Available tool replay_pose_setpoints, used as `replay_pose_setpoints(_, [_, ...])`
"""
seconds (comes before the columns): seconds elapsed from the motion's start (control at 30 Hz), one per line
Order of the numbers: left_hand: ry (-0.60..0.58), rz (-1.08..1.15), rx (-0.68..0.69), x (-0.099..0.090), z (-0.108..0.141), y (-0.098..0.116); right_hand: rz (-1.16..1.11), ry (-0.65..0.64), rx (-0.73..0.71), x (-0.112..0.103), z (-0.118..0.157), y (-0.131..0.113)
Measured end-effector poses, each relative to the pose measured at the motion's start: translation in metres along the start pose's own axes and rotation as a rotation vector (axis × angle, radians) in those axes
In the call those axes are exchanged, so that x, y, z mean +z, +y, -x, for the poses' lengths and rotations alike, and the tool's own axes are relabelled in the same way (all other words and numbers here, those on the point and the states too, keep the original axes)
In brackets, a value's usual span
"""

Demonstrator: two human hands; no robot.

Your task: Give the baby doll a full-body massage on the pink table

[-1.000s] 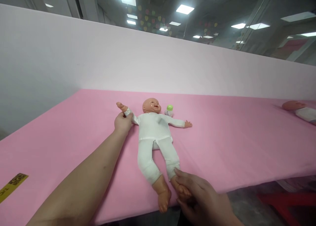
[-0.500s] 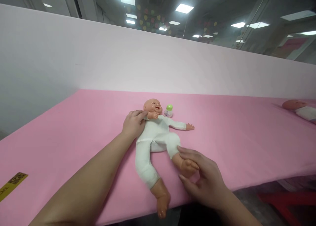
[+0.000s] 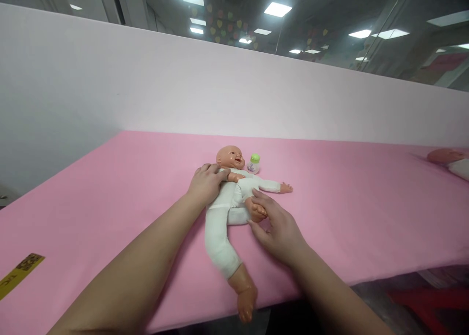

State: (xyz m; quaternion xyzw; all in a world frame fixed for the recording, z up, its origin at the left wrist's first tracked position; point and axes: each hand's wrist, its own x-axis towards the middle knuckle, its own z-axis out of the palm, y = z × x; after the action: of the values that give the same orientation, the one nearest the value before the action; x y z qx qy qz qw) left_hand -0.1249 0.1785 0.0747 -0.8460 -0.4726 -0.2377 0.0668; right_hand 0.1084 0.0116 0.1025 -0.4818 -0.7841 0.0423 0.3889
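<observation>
A baby doll [image 3: 223,193] in a white cloth suit lies on its back, head away from me. My left hand [image 3: 207,182] is closed around the doll's arm on the left side, near the shoulder, and the doll's forearm rests across its chest. With my right hand [image 3: 273,222] I grip the doll's right-side leg at the foot [image 3: 256,209]; that leg is bent up toward the belly. The other leg [image 3: 222,242] stretches toward the table's near edge. Beside the doll's head stands a small jar [image 3: 253,164] with a green lid.
A pink cloth [image 3: 348,203] covers the table, with a white wall panel [image 3: 256,91] behind. Another doll [image 3: 447,158] lies at the far right. A yellow label strip [image 3: 21,275] is at the near left. Something red [image 3: 432,301] stands below the table's edge.
My right hand has pushed the doll's leg up and inward, folding it over the belly. My left hand stays on the doll's arm, which lies a little lower across the chest.
</observation>
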Motion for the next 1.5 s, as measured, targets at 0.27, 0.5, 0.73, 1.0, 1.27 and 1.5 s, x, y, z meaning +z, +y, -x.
replay_pose_setpoints(0.27, [0.135, 0.359, -0.266, 0.013, 0.003, -0.032, 0.016, 0.034, -0.102, -0.027, 0.036, -0.021])
replay_pose_setpoints(0.5, [0.257, 0.699, -0.871, 0.038, 0.001, -0.071, 0.036, 0.017, -0.098, -0.035, 0.088, -0.036])
replay_pose_setpoints(0.73, [0.257, 0.719, -0.925, 0.041, 0.002, -0.075, 0.033, -0.046, -0.122, -0.017, 0.108, -0.03])
replay_pose_setpoints(1.0, [0.246, 0.664, -0.87, 0.037, 0.003, -0.069, 0.018, -0.032, -0.105, -0.017, 0.102, -0.033])
replay_pose_setpoints(1.27, [0.177, 0.305, -0.426, 0.013, 0.003, -0.032, 0.024, 0.004, -0.102, -0.034, 0.058, -0.042])
replay_pose_setpoints(1.5, [0.138, 0.158, -0.209, 0.014, 0.003, -0.019, 0.075, 0.103, -0.113, -0.019, 0.012, -0.032])
